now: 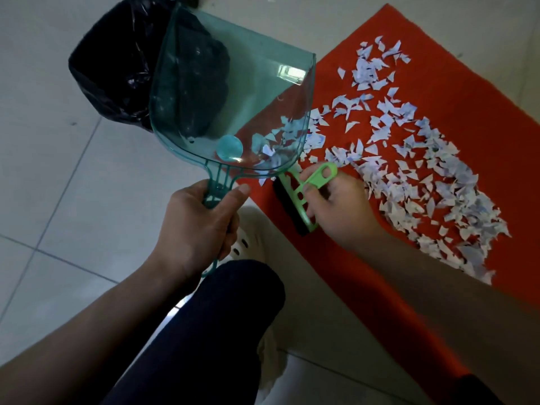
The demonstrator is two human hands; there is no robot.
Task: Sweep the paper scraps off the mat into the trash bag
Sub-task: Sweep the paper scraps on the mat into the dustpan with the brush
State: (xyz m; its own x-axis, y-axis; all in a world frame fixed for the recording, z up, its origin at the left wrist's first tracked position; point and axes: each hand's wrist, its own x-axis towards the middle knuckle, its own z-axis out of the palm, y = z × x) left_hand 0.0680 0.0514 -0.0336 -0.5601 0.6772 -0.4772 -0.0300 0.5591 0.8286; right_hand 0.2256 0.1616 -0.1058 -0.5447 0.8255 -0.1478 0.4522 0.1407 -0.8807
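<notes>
The left hand (198,226) is wrapped tight around the handle of a clear green dustpan (230,95), held tilted over the black trash bag (117,71). The right hand (339,211) clasps a green brush (301,194) at the red mat (438,141) edge. Paper scraps (423,171) cover the mat (perhaps 1 or 2 lie in the pan).

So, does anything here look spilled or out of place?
Yes: many white paper scraps lie scattered across the red mat, still unswept. The left hand holds the dustpan raised near the trash bag; the right hand holds the green brush.
</notes>
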